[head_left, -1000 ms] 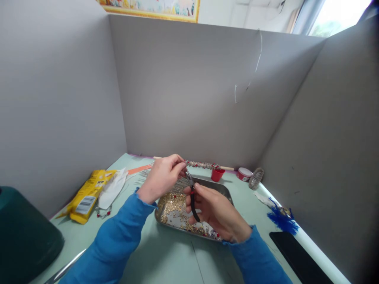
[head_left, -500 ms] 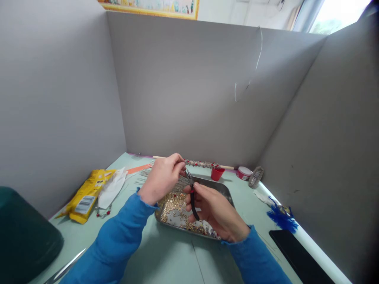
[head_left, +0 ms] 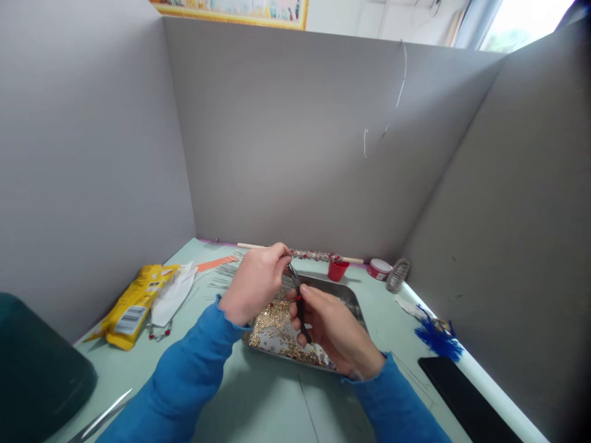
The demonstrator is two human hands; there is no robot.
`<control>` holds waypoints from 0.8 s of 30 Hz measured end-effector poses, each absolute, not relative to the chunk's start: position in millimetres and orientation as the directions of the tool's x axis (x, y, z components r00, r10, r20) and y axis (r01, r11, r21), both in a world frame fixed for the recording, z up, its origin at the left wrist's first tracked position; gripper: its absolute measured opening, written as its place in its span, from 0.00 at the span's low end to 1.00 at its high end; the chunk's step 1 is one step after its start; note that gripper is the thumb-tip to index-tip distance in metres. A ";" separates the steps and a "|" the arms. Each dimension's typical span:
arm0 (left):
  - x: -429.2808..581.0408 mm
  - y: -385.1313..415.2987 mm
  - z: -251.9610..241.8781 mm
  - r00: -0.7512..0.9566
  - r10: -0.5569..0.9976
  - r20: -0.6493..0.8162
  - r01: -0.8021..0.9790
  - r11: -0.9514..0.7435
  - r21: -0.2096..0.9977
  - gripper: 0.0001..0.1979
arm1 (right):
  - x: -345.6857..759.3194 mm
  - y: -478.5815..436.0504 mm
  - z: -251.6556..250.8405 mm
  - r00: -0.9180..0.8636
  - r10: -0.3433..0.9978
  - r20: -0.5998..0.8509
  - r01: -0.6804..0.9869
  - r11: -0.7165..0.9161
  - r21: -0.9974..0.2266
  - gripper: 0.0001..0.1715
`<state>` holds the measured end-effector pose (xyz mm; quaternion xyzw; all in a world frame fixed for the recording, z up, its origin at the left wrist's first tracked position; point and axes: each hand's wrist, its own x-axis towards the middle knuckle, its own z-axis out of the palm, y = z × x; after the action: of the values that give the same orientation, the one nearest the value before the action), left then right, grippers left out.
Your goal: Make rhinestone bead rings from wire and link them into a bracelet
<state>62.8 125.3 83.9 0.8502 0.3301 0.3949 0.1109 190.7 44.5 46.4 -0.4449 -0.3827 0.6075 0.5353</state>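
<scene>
My right hand [head_left: 335, 329] is closed around black-handled pliers [head_left: 300, 307], whose metal jaws point up toward the fingertips of my left hand [head_left: 259, 280]. Those left fingers are pinched together at the jaw tips; whatever sits between them is too small to make out. Beneath both hands lies a metal tray [head_left: 357, 307] with many small gold beads [head_left: 270, 323] and a few red ones. Thin wires [head_left: 224, 277] fan out at the tray's far left, partly hidden behind my left hand. Behind the hands rests a wooden rod [head_left: 353, 261] wrapped in red and silver beadwork [head_left: 316, 255].
A red cup [head_left: 338, 271], a round tin [head_left: 379, 269] and blue tassels [head_left: 438, 335] stand along the back and right. At left are a yellow packet [head_left: 133, 311], scissors [head_left: 104, 418] and a dark green container [head_left: 41, 369]. A black phone-like slab [head_left: 462, 397] lies right. Grey panels enclose the table.
My left hand has turned and shifted slightly right, its fingertips now closer over the plier jaws. My right hand keeps its hold on the pliers. The view has shifted slightly.
</scene>
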 end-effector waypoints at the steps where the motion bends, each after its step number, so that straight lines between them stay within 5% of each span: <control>1: 62.9 125.6 83.9 0.473 0.643 0.602 0.467 -0.763 0.448 0.09 | 190.2 44.4 46.7 -0.029 0.991 -0.131 -0.308 -0.133 -0.942 0.15; 11: 62.6 127.7 85.3 0.516 0.553 0.654 0.394 -0.831 0.392 0.09 | 192.4 45.5 49.4 -0.066 0.989 -0.134 -0.383 -0.149 -0.912 0.15; 24: 62.3 132.4 80.3 0.422 0.633 0.649 0.232 -0.767 0.598 0.07 | 191.8 42.5 54.0 -0.108 0.988 -0.114 -0.522 -0.154 -0.839 0.16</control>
<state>62.3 132.4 80.3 0.8154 0.2651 0.4679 0.2145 191.8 42.5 54.0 -0.3582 -0.3245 0.6700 0.5635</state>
